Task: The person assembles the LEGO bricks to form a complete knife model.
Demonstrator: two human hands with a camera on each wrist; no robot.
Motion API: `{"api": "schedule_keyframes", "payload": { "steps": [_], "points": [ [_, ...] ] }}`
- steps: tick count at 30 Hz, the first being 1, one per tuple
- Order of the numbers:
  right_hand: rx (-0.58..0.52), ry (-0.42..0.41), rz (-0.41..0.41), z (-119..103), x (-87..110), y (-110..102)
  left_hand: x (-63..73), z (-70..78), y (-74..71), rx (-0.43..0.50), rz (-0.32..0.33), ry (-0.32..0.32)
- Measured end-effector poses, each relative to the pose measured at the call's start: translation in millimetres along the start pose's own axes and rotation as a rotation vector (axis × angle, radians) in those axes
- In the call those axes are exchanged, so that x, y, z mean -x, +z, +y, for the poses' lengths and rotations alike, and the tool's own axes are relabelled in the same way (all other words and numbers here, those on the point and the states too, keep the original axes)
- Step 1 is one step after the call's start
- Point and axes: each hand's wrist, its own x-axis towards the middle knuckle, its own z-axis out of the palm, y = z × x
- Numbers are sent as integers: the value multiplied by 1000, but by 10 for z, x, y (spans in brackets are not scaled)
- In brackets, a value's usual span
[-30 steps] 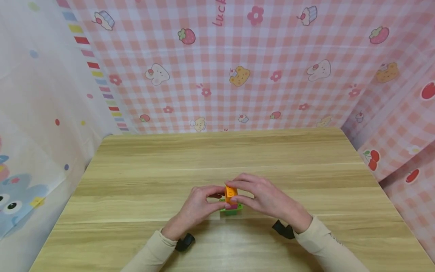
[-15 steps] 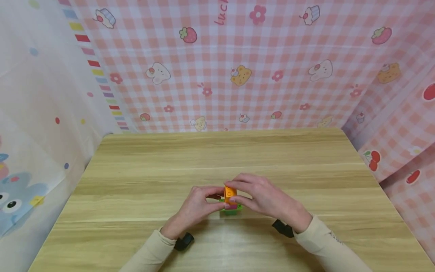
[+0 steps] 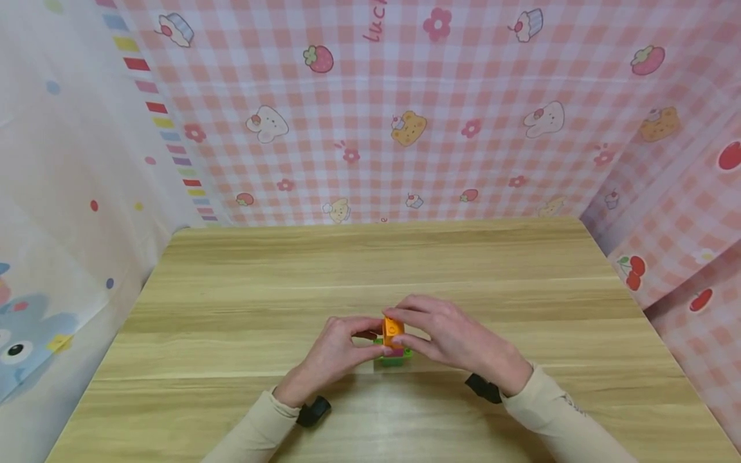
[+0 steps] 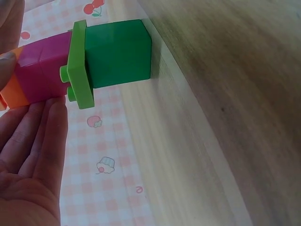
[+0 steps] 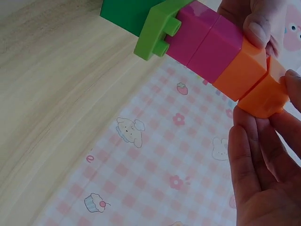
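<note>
A tower of toy building blocks stands upright on the table in front of me. Its base is a dark green block (image 4: pixel 120 54), topped by a wider light green plate (image 4: pixel 81 70) with studs showing. Above the plate come two magenta blocks (image 5: pixel 207 40), then an orange block (image 5: pixel 240 70). My left hand (image 3: pixel 332 354) pinches the tower from the left, around that orange block. At the top, my right hand (image 3: pixel 451 331) pinches another orange block (image 5: pixel 263 96) between thumb and fingers. A thin dark seam, slightly slanted, shows between the two orange blocks.
The wood-grain table (image 3: pixel 260 276) spreads around the tower. A pink checked cloth (image 3: pixel 370 103) hangs behind its far edge, with more printed cloth at both sides. Black wrist pieces (image 3: pixel 314 411) sit under both forearms.
</note>
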Motion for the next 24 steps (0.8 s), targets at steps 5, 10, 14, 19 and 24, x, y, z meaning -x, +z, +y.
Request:
{"api": "schedule_keyframes", "payload": {
  "steps": [5, 10, 14, 19, 24],
  "points": [
    [-32, -11, 26, 32, -4, 36, -2, 1, 0, -6, 8, 12],
    [8, -39, 49, 31, 23, 58, -11, 3, 5, -20, 6, 44],
    [18, -47, 66, 32, 55, 64, -16, 18, -3, -30, 6, 38],
    [18, -74, 81, 47, 66, 91, -13, 21, -6, -24, 11, 18],
    [5, -76, 82, 70, 82, 119, -3, 19, 0, -11, 7, -7]
  ]
}}
